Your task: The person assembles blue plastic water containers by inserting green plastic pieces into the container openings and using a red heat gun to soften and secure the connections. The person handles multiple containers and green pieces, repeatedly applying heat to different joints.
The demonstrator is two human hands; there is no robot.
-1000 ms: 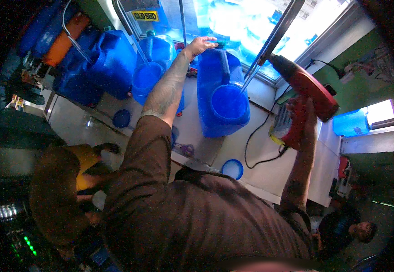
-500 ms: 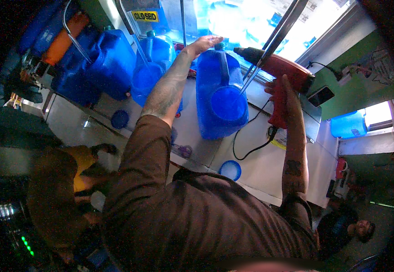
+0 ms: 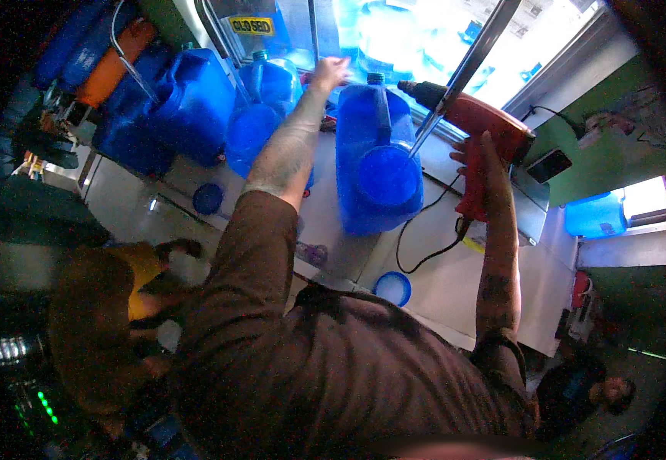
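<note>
My right hand [image 3: 478,159] grips the handle of a red heat gun [image 3: 488,123]. The dark nozzle points left, toward the capped neck of a blue water jug [image 3: 379,123] standing upright on the counter. A small gap separates nozzle and cap. Left of that neck, my left hand [image 3: 331,73] is raised and apart from the jug; glare and blur hide how its fingers lie. Another blue jug [image 3: 260,126] stands behind my left forearm. From the heat gun's grip a black cord [image 3: 433,257] loops over the counter.
More blue jugs [image 3: 195,107] crowd the left side. Round blue lids [image 3: 392,288] lie on the pale counter [image 3: 456,291]. A phone [image 3: 549,165] sits at the right, near a green wall. Metal bars cross the bright window. Another person [image 3: 103,330] is at the left, one more [image 3: 578,387] at lower right.
My left hand has moved left, away from above the jug's cap, and its stretched-out fingers have drawn in. The heat gun stays in my right hand, nearly still.
</note>
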